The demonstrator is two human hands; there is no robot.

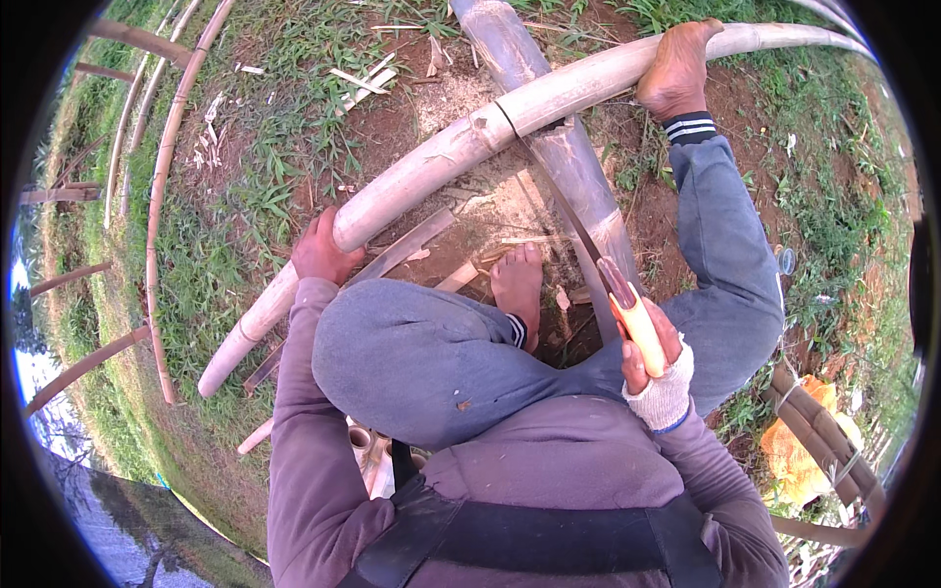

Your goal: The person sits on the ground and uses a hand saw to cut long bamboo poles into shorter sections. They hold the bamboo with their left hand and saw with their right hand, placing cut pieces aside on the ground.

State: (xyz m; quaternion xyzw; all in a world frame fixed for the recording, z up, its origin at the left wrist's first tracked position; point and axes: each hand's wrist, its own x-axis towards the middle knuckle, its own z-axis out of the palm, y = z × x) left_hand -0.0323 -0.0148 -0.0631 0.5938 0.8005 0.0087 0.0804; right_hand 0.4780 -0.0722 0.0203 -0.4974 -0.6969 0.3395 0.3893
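A thick, pale bamboo pole (421,181) runs from the left up to the far right, crossing a greyish bamboo log (593,171). My left hand (326,250) is closed at the pole's near-left end, its fingers partly hidden. In my right hand (655,353), in a white fingerless glove, is a handsaw (578,220) with an orange-yellow handle. Its narrow blade reaches up to a dark cut line across the pole, beside a node. My bare right foot (674,73) presses on the pole beyond the cut. My left foot (517,284) is on the ground below it.
Another bamboo length (257,318) extends down-left past my left hand. Split bamboo strips (407,245) lie near my left foot, with sawdust around. A curved bamboo rail (162,196) stands at left. Tied bamboo (818,431) and an orange bag (789,461) are at lower right.
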